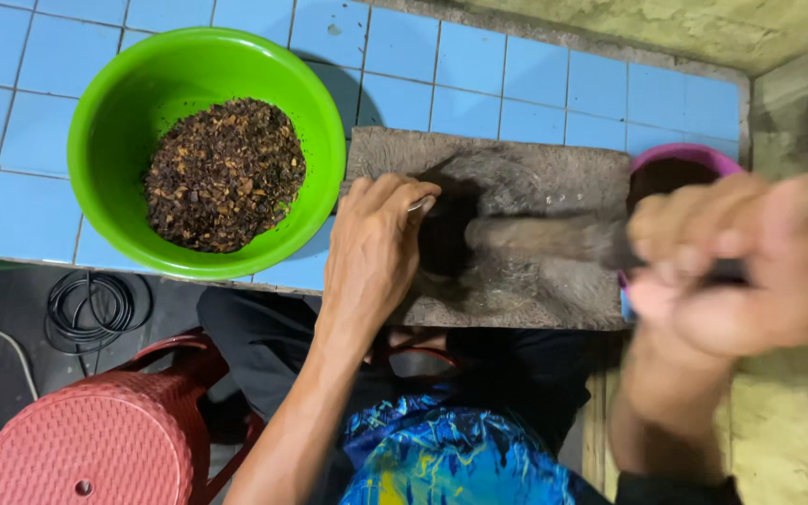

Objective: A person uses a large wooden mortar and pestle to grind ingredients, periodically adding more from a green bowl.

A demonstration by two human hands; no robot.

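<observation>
A grey stone grinding slab point(554, 168) lies on the blue tiled counter, with a dark hollow at its middle. My left hand point(371, 248) rests on the slab's near left part, fingers curled around a small metal utensil next to the dark hollow. My right hand point(731, 266) is blurred at the right, closed around the handle of a grey stone pestle point(540, 238) that points left toward the hollow. A green plastic bowl point(109, 140) at the left holds a heap of brown, dry, chopped material point(224, 174).
A pink bowl point(680, 159) with dark contents sits behind the slab's right end. Below the counter edge stand a red plastic stool point(86, 440) and a coil of black cable point(91, 304). A rough concrete wall lies at the right.
</observation>
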